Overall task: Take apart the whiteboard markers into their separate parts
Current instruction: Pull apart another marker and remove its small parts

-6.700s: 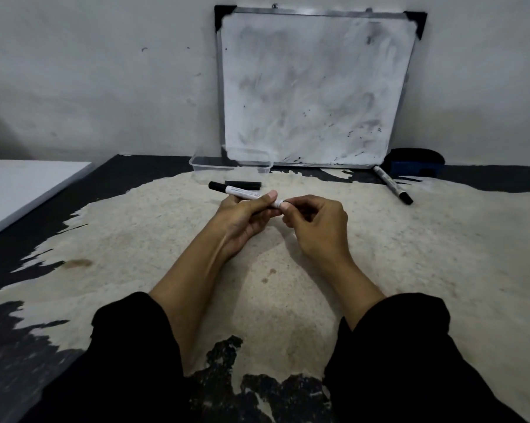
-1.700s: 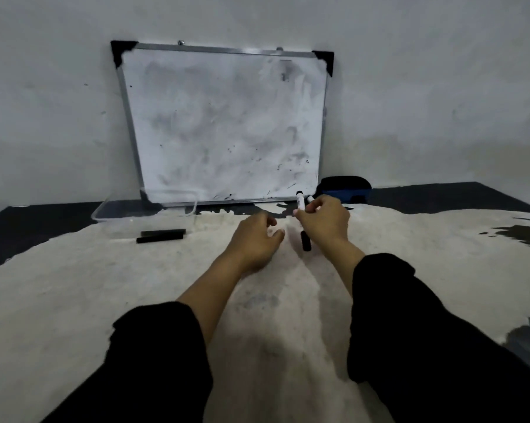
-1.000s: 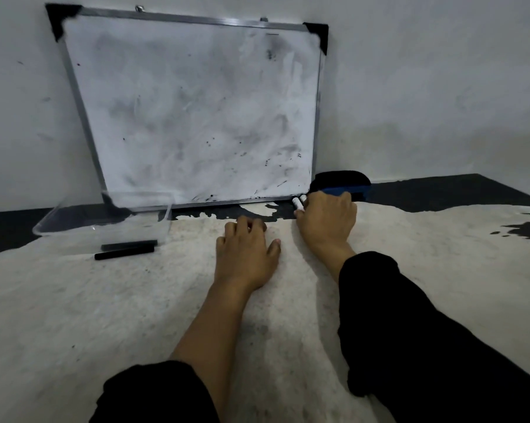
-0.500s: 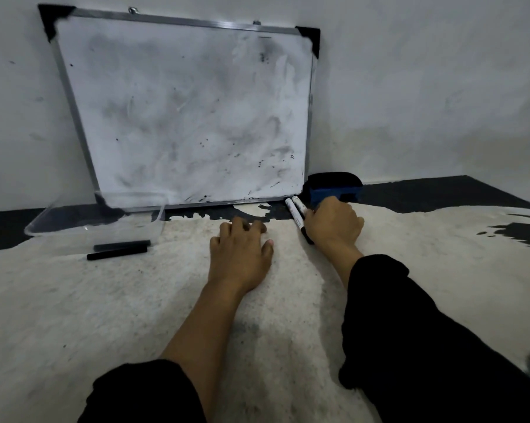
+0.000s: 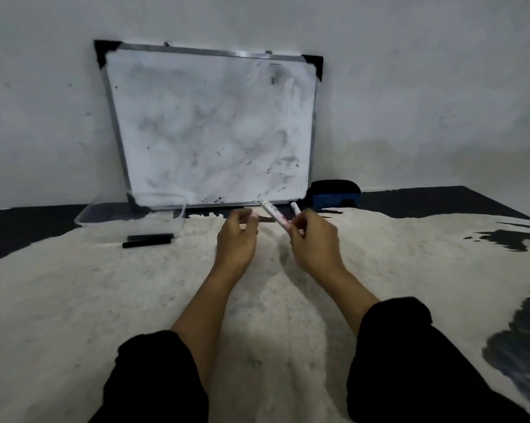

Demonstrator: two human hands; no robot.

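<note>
My right hand (image 5: 314, 242) grips a white whiteboard marker (image 5: 274, 213), its free end pointing up and to the left above the mat. A second white marker (image 5: 294, 207) shows just behind my right hand; only its end is visible. My left hand (image 5: 237, 236) hovers to the left of the held marker with fingers loosely curled and nothing in it. Two black marker parts (image 5: 149, 240) lie side by side on the mat at the left.
A smudged whiteboard (image 5: 208, 129) leans on the wall. A clear plastic container (image 5: 129, 213) stands at its lower left. A blue and black eraser (image 5: 333, 195) sits at its lower right. The pale mat (image 5: 105, 300) covers a dark floor.
My right hand has lifted a marker off the mat and drawn it back. My left hand has risen off the mat with its fingers curling. The view has pulled back.
</note>
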